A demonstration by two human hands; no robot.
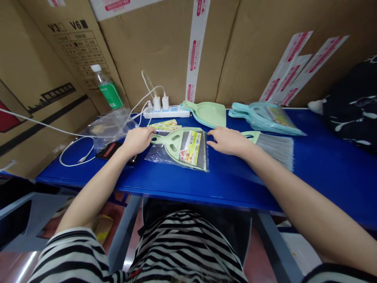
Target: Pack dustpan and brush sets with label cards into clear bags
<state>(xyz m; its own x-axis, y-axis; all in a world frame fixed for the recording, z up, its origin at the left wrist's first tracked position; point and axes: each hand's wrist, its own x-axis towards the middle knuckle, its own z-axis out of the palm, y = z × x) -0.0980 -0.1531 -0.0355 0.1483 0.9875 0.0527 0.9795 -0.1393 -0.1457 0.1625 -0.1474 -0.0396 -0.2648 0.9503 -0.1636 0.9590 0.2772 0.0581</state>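
Observation:
A light green dustpan [174,147] lies in a clear plastic bag in front of me, a grey-bristled brush [202,151] nested in it and a printed yellow-green card [191,147] on top. My left hand [138,141] is closed at the end of its handle. Beside the bag's right edge, my right hand [225,140] has its fingers apart; whether the fingertips touch the bag I cannot tell. To the right of that hand lies another brush [277,149] with grey bristles, its green handle partly hidden by my wrist.
Behind lie stacked green dustpans [209,113] and bagged blue dustpans [265,117]. Printed cards [166,125] sit near a power strip [173,112] with white cables. Leftward are a crumpled plastic bag [113,122], a black flat object [108,151] and a bottle [110,92]. Cardboard [165,51] walls the back.

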